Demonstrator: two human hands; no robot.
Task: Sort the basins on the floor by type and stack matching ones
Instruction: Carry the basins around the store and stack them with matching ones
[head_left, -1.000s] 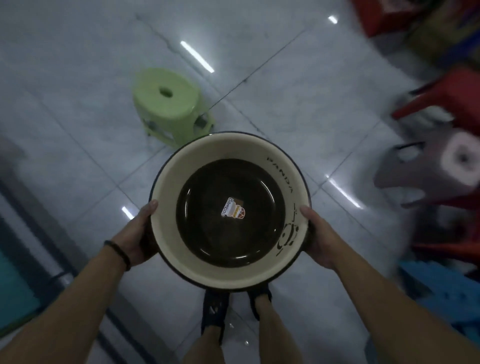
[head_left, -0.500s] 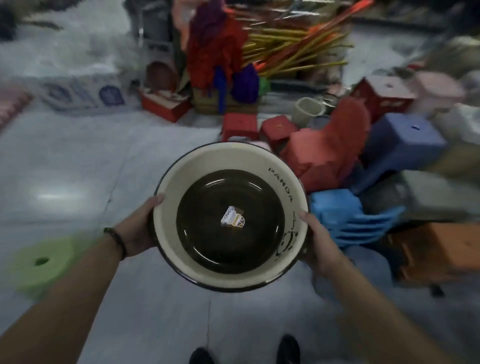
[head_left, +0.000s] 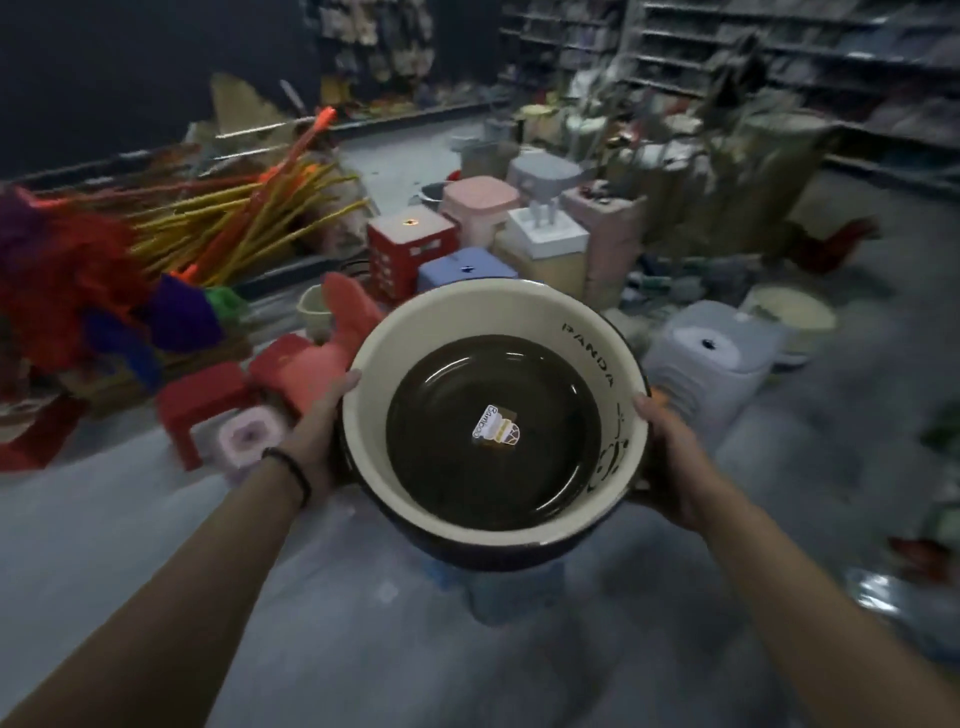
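I hold a round basin (head_left: 405, 338) in front of me, above the floor. It has a cream inner wall lettered PANDA, a dark bottom with a small sticker, and a dark outside. My left hand (head_left: 317, 441) grips its left rim, with a black band on the wrist. My right hand (head_left: 675, 462) grips its right rim. A second cream basin (head_left: 792, 314) rests on the floor at the far right, behind a grey stool.
Plastic stools crowd the floor ahead: red (head_left: 200, 402), red (head_left: 410, 254), blue (head_left: 465, 270), pink (head_left: 480, 208), grey (head_left: 711, 353). A pile of brooms and colourful dusters (head_left: 171, 244) lies at the left. Store shelves (head_left: 779, 47) line the back. Bare grey floor (head_left: 156, 545) lies near me.
My view has swung up and around from the floor tiles and green stool to the shop's stool pile and shelves. The basin stays held in both hands.
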